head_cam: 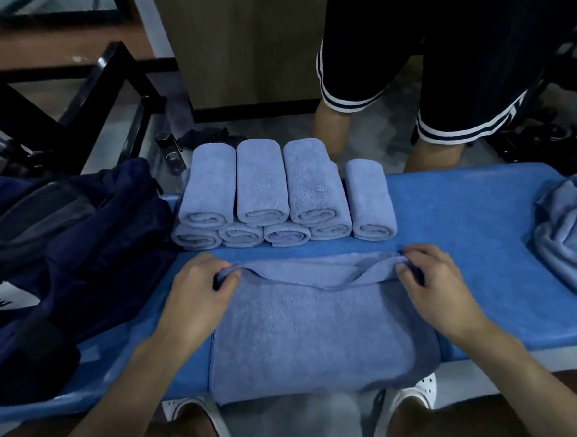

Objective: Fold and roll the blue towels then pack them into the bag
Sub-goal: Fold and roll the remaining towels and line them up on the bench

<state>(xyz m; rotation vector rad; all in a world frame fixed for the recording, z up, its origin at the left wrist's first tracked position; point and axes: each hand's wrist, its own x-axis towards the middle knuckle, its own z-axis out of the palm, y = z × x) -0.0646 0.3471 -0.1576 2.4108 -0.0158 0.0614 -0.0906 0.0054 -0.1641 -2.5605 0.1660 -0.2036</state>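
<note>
The bag (62, 239) sits slumped on the left end of the bench (465, 207), dark blue. I can't tell from here whether its mouth is open, and none of the towels look to be in it yet.

Just right of the bag, the left hand (200, 284) pinches the far left corner of the towel (321, 334) between thumb and curled fingers. The towel lies flat across the bench in front of the person, with its near edge hanging a little over the side. Its far edge is lifted off the layer beneath and sags in the middle between the two grips. It is soft, matte terry, pale blue and doubled over, and limp enough to droop wherever it isn't held.

Beyond it stand the rolls (279, 198), eight by my count. Five are on the bench, three are stacked on top, and their spiral ends face this way.

The right hand (429, 277) pinches the far right corner the same way.

Well off to the right lies a loose heap (572, 234) of towels not yet done.

I'd say this is the start of a fold or the first turn of a roll. Next, both corners need to come toward the body together and level, so the edge lands straight and the roll is tight. Packing looks a long way off.
</note>
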